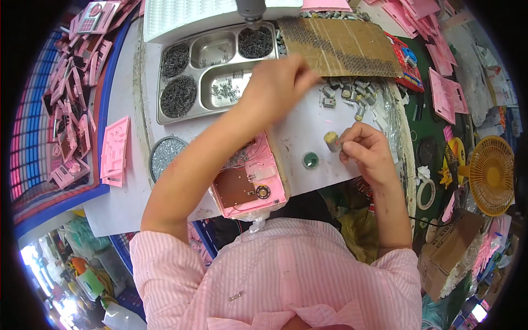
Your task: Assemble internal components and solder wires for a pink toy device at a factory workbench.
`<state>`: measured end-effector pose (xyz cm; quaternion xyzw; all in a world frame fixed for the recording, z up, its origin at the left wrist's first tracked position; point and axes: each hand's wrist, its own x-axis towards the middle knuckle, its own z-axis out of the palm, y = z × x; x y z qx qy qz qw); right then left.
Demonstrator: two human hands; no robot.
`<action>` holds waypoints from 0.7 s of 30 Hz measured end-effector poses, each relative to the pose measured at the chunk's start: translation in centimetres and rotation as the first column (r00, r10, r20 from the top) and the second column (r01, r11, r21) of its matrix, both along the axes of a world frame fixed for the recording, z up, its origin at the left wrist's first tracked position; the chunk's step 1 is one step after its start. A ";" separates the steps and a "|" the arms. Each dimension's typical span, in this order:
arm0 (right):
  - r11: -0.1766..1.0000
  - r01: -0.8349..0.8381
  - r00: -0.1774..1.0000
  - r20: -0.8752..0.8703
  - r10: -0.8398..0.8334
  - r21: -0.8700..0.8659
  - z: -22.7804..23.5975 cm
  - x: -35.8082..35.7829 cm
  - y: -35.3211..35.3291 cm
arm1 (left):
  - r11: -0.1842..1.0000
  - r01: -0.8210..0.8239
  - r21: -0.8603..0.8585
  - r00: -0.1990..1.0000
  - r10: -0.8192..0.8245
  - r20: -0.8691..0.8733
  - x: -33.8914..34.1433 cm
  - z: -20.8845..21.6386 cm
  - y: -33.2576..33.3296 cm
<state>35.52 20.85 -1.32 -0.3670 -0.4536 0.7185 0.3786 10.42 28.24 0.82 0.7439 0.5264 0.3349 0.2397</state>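
Note:
My right hand [367,147] pinches a small cylindrical motor [331,141] with a yellowish end, held above the white table. My left hand [278,88] is stretched across to the near left edge of a cardboard sheet [363,36] that bears rows of tiny metal pieces. Motion smears its fingers, so I cannot see whether they hold anything. Right of that hand lies a heap of similar motors [357,93]. Below my left forearm, partly covered by it, sits an opened pink plastic case [278,179] with a brown board, wires and a round speaker [263,191].
A steel compartment tray [206,104] holds dark springs and small metal parts. Near it stand a round dish of silvery bits [166,154] and a little green-filled cup [311,160]. Pink casings fill a blue-edged bin [71,126] at left. A yellow fan [491,175] stands right.

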 end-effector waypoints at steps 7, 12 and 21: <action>0.947 -0.061 0.947 -0.317 -0.044 -0.315 -1.4 1.4 -1.7 | 0.960 -0.241 0.146 0.853 0.281 -0.440 1.3 -1.9 8.3; 0.975 0.007 0.972 -0.228 -0.059 -0.220 -0.3 1.3 -2.7 | 0.967 -0.149 0.204 0.811 0.238 -0.534 1.5 -2.6 9.0; 0.931 -0.279 0.791 0.606 0.084 0.236 -0.2 -1.2 -3.0 | 0.963 -0.061 0.262 0.977 0.111 -0.180 0.1 1.8 2.1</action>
